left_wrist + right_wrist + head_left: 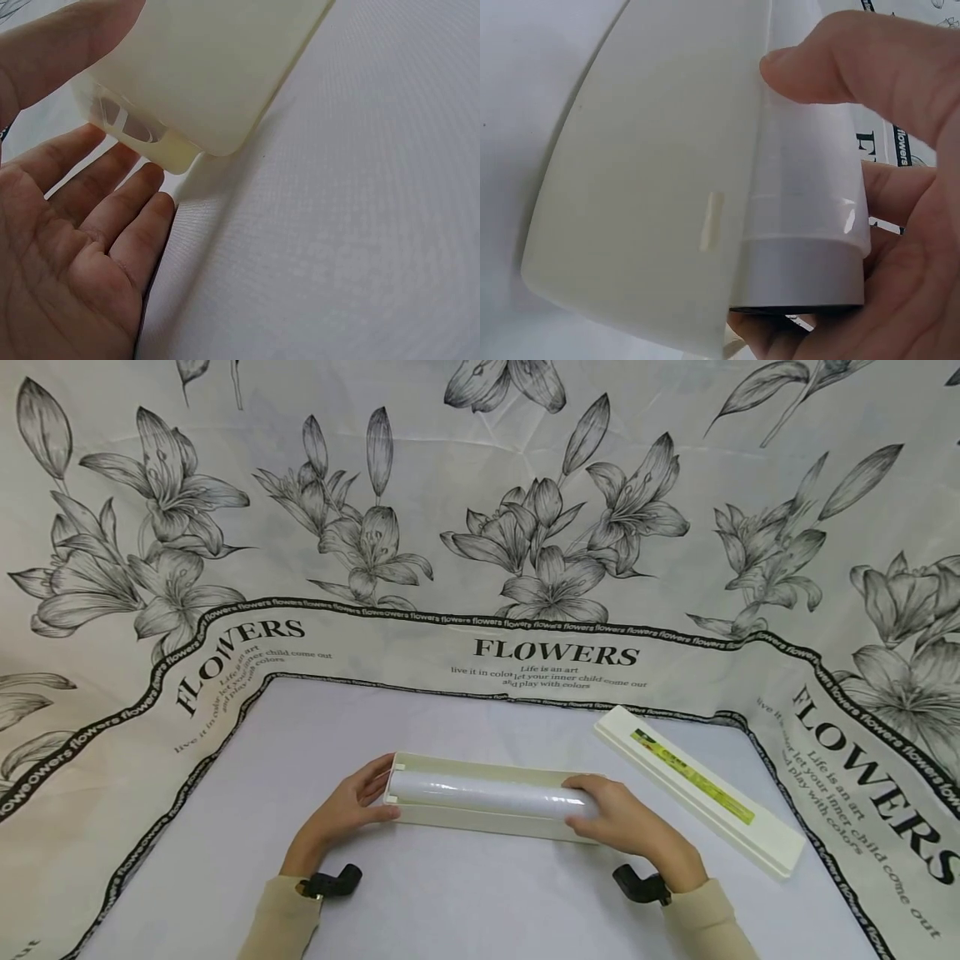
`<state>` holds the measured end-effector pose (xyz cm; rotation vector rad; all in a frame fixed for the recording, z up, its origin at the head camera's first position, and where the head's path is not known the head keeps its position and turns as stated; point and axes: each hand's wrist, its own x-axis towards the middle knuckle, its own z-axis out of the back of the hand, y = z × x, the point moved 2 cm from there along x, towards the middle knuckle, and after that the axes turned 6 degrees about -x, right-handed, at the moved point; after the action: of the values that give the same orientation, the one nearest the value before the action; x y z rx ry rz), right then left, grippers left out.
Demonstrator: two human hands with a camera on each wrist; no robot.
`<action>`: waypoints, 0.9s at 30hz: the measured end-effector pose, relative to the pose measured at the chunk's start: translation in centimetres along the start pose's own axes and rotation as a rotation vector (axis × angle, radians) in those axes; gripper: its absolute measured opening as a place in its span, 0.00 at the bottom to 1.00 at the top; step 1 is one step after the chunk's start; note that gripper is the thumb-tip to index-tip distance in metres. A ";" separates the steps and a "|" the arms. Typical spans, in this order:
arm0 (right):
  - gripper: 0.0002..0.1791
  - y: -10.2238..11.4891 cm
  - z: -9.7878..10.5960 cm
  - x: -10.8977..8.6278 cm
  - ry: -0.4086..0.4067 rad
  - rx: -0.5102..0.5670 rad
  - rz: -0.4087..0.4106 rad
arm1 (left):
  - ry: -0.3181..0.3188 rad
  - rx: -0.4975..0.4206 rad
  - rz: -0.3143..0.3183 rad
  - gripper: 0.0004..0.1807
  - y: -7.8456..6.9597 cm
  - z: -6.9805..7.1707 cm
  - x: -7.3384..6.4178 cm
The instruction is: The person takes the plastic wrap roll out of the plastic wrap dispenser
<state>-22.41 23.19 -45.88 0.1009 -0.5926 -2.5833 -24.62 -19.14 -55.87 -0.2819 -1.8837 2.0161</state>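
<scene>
A long cream plastic-wrap box stands uncovered on the white tabletop, with a shiny roll of plastic wrap lying along it. My left hand holds the box's left end. Its thumb is against the front wall, and the fingertips meet the end piece with cutouts. At the other end, my right hand grips the roll, thumb on the near side and fingers behind. In the right wrist view, the bare core end shows above the box wall.
A long cream lid with a yellow-green label lies slantwise at the right, its upper end near the back edge. Flower-printed cloth rises around the back and sides. A black strap mount sits on each wrist.
</scene>
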 end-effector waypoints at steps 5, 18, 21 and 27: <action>0.28 0.0 -0.2 0.1 -0.007 -0.006 -0.004 | 0.001 -0.017 -0.006 0.52 0.0 0.0 0.0; 0.24 -0.3 -0.4 -0.3 -0.055 0.005 0.069 | 0.001 -0.003 0.000 0.52 0.2 0.1 0.1; 0.23 -0.3 -0.3 -0.4 -0.068 0.016 0.088 | 0.000 -0.011 0.003 0.52 0.2 0.1 0.1; 0.24 -0.5 -0.4 -0.7 -0.054 0.022 0.074 | 0.013 -0.017 -0.008 0.51 0.2 0.1 0.1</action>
<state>-22.00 23.75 -46.52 0.0157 -0.6329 -2.5154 -24.77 -19.18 -56.04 -0.2904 -1.8923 1.9886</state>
